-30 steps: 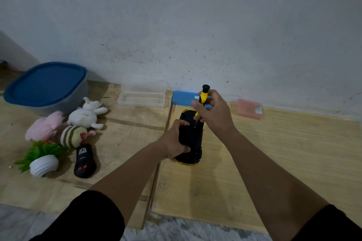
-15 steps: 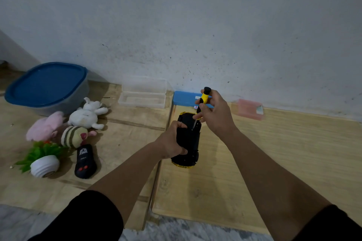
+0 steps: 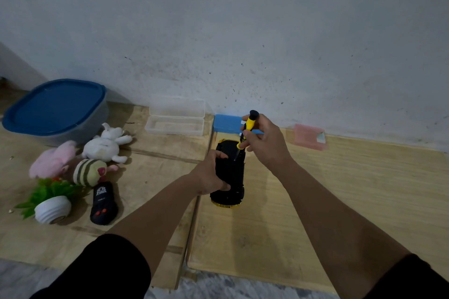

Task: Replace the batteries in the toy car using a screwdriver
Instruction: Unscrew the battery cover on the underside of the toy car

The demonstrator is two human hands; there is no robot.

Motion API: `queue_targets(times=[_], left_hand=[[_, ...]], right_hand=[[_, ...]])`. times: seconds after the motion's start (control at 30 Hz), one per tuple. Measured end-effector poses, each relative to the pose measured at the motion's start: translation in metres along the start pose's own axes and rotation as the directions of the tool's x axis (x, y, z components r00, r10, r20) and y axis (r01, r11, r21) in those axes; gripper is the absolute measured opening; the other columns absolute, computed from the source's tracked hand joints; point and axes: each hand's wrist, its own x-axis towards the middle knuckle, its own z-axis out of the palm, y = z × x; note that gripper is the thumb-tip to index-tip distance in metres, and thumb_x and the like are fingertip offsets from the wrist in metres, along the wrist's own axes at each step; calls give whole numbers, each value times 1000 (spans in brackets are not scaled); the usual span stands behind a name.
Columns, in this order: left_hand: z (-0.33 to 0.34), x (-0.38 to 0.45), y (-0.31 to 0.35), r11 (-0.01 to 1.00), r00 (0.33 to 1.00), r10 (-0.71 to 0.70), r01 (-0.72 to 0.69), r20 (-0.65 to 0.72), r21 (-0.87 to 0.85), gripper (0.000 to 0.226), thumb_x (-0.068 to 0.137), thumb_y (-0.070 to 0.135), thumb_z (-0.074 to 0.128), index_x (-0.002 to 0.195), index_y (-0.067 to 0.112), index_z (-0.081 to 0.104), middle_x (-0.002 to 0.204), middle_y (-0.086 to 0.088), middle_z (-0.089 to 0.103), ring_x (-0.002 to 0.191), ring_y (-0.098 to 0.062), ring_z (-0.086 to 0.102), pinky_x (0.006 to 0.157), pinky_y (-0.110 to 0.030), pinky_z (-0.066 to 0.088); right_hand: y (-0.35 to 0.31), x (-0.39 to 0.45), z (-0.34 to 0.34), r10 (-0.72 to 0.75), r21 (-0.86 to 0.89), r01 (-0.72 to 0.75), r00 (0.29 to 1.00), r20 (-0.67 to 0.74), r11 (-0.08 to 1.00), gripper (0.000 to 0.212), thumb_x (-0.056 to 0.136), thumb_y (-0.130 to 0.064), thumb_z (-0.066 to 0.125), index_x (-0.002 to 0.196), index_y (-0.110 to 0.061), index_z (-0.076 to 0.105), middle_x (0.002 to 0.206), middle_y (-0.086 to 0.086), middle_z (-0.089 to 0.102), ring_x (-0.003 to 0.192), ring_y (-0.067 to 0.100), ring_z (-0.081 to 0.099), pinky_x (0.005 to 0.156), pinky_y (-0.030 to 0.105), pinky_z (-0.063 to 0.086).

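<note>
Plywood desk [image 3: 340,189] mid-frame: left hand [image 3: 213,177] clamping upturned toy car [image 3: 228,172], right hand [image 3: 264,143] pinching screwdriver [image 3: 247,128]. Probably light, stiff, slippery plastic; best gripped by the sides.

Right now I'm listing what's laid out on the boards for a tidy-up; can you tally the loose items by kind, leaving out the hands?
Soft toys: 3 (white, pink, striped)
Plastic boxes: 4 (blue-lidded tub, clear case, blue box, pink box)
Toy car: 1
Remote control: 1
Screwdriver: 1
Potted plant: 1
Total: 11
</note>
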Motion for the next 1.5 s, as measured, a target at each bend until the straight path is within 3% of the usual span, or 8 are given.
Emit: queue_targets(times=[0.13, 0.37, 0.6, 0.77, 0.9, 1.07, 1.27, 1.5], left_hand=[[-1, 2, 3, 1000, 1000, 1, 0, 8, -13, 74, 69, 1, 77, 123, 23, 31, 126, -8, 48, 114, -26, 52, 91, -40, 52], [-7, 3, 5, 999, 1000, -1, 2, 27, -40, 74, 67, -2, 77, 119, 24, 31, 126, -9, 48, 115, -27, 51, 95, -43, 50], [-7, 5, 9, 999, 999, 8, -6, 36, -52, 72, 69, -4, 75, 118, 22, 29, 125, -11, 48, 116, -28, 50, 95, -45, 49], [-10, 3, 4, 999, 1000, -2, 3, 25, -39, 71, 68, -5, 75, 117, 22, 30, 124, -12, 49, 113, -28, 52, 90, -40, 52], [-14, 2, 0, 998, 999, -26, 28, 36, -59, 71, 69, -5, 75, 118, 22, 31, 124, -11, 47, 113, -28, 52, 91, -42, 52], [-13, 1, 2, 998, 998, -30, 32, 46, -49, 70, 70, -4, 74, 117, 23, 30, 123, -11, 47, 114, -28, 51, 92, -42, 51], [-7, -2, -1, 998, 999, -12, 14, 34, -58, 73, 71, 1, 75, 125, 22, 30, 126, -10, 48, 113, -26, 52, 93, -43, 51], [-9, -3, -1, 994, 1000, 6, -5, 2, -114, 75, 76, 12, 73, 134, 32, 30, 118, -7, 62, 107, -24, 60, 95, -47, 49]], right_hand=[[-3, 2, -1, 23, 30, -22, 998, -52, 999, 35, 84, -23, 68, 107, -15, 42, 95, 0, 67, 59, 17, 67, 59, 21, 52], [-5, 6, -4, -6, 26, 7, 1000, -15, 1000, 15, 93, -7, 52, 105, -16, 51, 108, 3, 63, 60, 17, 67, 53, 17, 50], [-10, 7, 2, 21, 70, -18, 999, -45, 997, 37, 85, -24, 67, 108, -15, 40, 98, 4, 66, 57, 18, 67, 55, 22, 52], [-6, 7, -1, -12, 5, 12, 1000, 3, 1000, 14, 92, -10, 56, 103, -8, 48, 104, 3, 64, 62, 20, 68, 58, 23, 52], [-3, 4, -1, 1, -17, 0, 999, 39, 1000, 18, 93, -7, 50, 109, -15, 54, 104, 2, 65, 69, 19, 68, 63, 20, 47], [-5, 1, 2, -64, -84, 64, 998, 6, 994, 16, 88, -29, 63, 98, -18, 57, 93, 4, 66, 66, 17, 69, 64, 28, 53], [-7, 1, 2, -96, -198, 101, 995, 31, 975, 22, 92, -14, 57, 102, -17, 37, 100, 0, 68, 85, 22, 66, 79, 44, 56], [-5, -2, -1, -116, -239, 102, 992, -47, 966, 23, 91, -23, 59, 102, -19, 39, 92, 4, 64, 81, 27, 65, 75, 46, 54]])
